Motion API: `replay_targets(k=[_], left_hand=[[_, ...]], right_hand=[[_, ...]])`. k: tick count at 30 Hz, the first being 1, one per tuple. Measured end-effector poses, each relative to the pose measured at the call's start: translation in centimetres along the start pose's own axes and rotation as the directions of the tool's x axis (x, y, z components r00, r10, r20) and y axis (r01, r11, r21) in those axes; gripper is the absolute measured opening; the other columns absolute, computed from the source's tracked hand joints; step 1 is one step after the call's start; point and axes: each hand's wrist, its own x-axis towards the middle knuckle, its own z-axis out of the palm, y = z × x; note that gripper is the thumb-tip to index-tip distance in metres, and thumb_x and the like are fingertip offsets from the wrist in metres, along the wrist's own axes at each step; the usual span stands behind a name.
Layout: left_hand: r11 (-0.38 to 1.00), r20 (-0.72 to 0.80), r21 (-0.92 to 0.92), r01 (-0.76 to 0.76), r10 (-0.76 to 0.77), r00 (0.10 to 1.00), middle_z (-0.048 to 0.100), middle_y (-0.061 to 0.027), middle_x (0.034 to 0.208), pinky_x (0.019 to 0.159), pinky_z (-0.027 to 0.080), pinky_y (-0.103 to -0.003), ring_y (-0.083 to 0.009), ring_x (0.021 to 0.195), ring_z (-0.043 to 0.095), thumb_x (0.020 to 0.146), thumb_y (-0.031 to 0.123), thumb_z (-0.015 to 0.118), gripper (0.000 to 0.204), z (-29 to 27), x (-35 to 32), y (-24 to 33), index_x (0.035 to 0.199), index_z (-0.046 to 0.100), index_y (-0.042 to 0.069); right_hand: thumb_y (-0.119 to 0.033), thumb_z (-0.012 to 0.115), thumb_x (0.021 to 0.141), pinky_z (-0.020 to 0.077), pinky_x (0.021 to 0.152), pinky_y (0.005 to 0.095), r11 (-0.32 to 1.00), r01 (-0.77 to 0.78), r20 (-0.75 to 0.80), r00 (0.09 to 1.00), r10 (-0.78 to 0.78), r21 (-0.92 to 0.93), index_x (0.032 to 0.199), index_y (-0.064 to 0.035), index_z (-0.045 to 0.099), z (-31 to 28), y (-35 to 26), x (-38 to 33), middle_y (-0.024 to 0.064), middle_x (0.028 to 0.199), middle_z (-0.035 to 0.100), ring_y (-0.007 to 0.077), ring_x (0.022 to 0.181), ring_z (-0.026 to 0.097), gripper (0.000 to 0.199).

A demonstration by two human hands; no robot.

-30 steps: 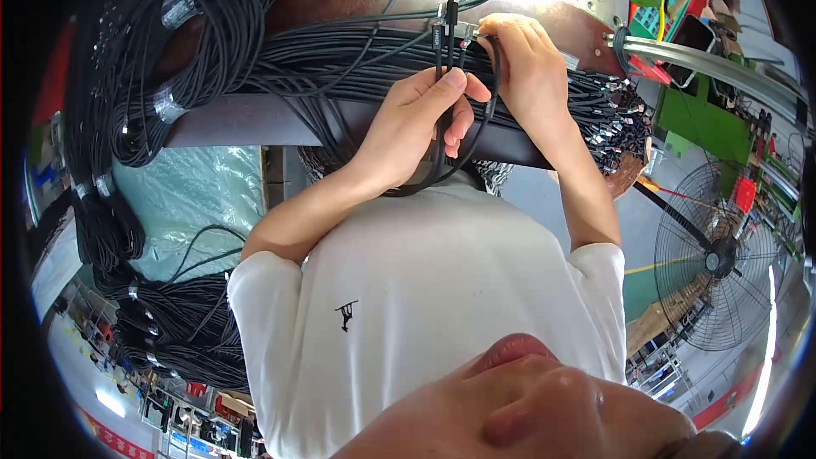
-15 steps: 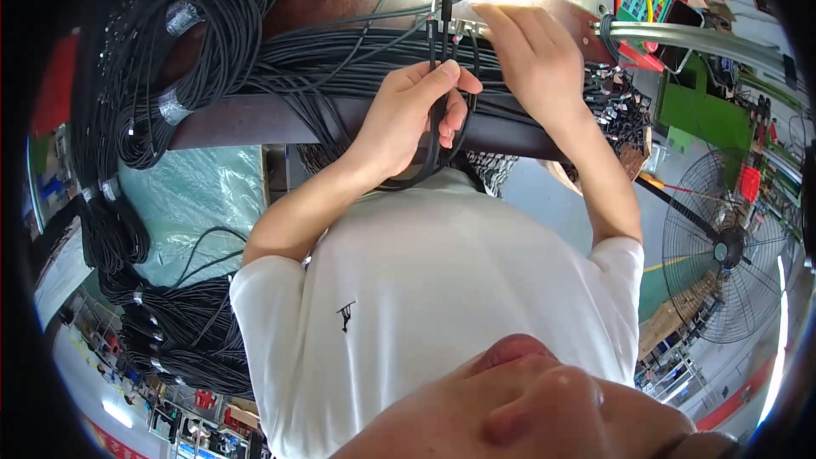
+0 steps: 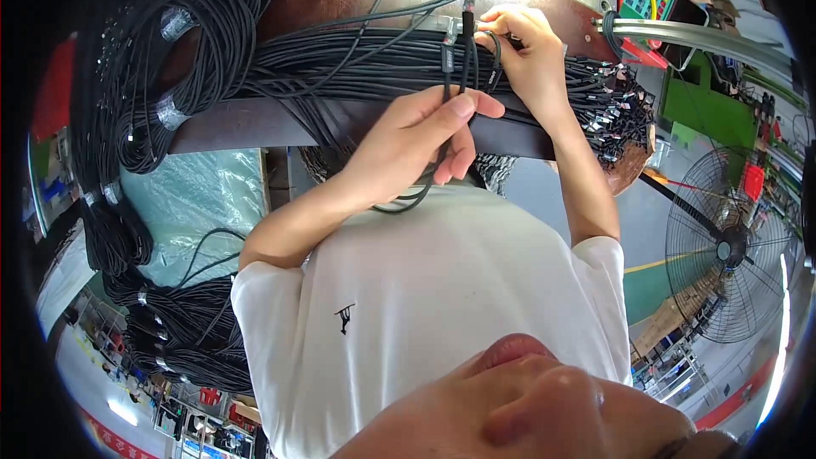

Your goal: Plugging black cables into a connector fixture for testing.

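My left hand [image 3: 432,129] pinches black cables between thumb and forefinger, and their connector ends stick up beyond the fingers. One cable end [image 3: 468,24] has a clear plug tip; beside it stands another connector [image 3: 448,56] with a pale label. The held cable hangs in a loop below the hand, in front of my shirt. My right hand [image 3: 529,44] is closed at the fingertips near a bent cable end [image 3: 495,68], just right of the held connectors; what lies in its pinch is too small to make out. Behind both hands runs a thick bundle of black cables [image 3: 374,58] across the dark table.
Coiled black cables [image 3: 208,30] hang at the left, tied with clear wrap. Many connector ends [image 3: 616,110] crowd the table's right edge. A metal rail [image 3: 688,32] reaches in from the right. A fan [image 3: 722,251] stands at the right, and green plastic sheeting [image 3: 200,195] lies below left.
My right hand has gone from extended fingers to a pinch beside the connectors. My left hand has shifted slightly right and nearer to me, carrying the cables.
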Motion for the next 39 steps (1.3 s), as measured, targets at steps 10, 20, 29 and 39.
replay_targets(k=[10,20,29,39], left_hand=[[0.999,0.018,0.022,0.031,-0.031,0.999,0.056,-0.0027,0.062,0.048,0.034,-0.020,-0.0071,0.051,0.048,0.104,0.039,0.037,0.045,-0.2,1.1,-1.6,0.108,0.058,-0.001],[0.999,0.020,0.009,0.044,-0.044,0.999,0.056,-0.0028,0.062,0.050,0.035,-0.020,-0.0069,0.052,0.048,0.103,0.039,0.038,0.044,-0.1,1.3,-1.8,0.105,0.059,-0.001],[0.998,0.060,0.019,0.052,-0.053,0.997,0.055,-0.0025,0.061,0.050,0.036,-0.020,-0.0062,0.053,0.048,0.104,0.033,0.039,0.039,-0.2,1.4,-1.4,0.103,0.059,-0.001],[0.986,-0.123,0.059,-0.153,0.159,0.980,0.047,0.0032,0.058,0.048,0.031,-0.021,-0.0032,0.052,0.039,0.103,0.028,0.043,0.033,1.0,2.2,-0.8,0.100,0.060,0.000]], right_hand=[[0.001,0.070,0.077,0.0517,0.071,0.0311,0.997,0.063,-0.062,0.996,-0.066,-0.047,0.083,-0.0023,0.063,0.3,0.8,-0.3,0.0076,0.094,0.069,0.0223,0.086,0.064,0.011],[-0.006,0.067,0.076,0.0501,0.065,0.0379,0.954,0.179,-0.084,0.975,-0.204,-0.242,0.090,-0.0094,0.065,0.1,0.2,0.0,0.0085,0.085,0.064,0.0298,0.076,0.062,0.014],[-0.011,0.066,0.086,0.0445,0.093,0.0320,0.996,0.078,0.079,0.993,-0.082,0.054,0.104,-0.0041,0.068,-2.6,0.1,0.3,0.0113,0.116,0.063,0.0212,0.105,0.060,0.019],[-0.014,0.069,0.081,0.0449,0.086,0.0353,0.944,0.270,-0.099,0.951,-0.292,-0.188,0.100,-0.0081,0.068,-4.7,-3.6,-1.6,0.0043,0.105,0.066,0.0237,0.095,0.060,0.019]])
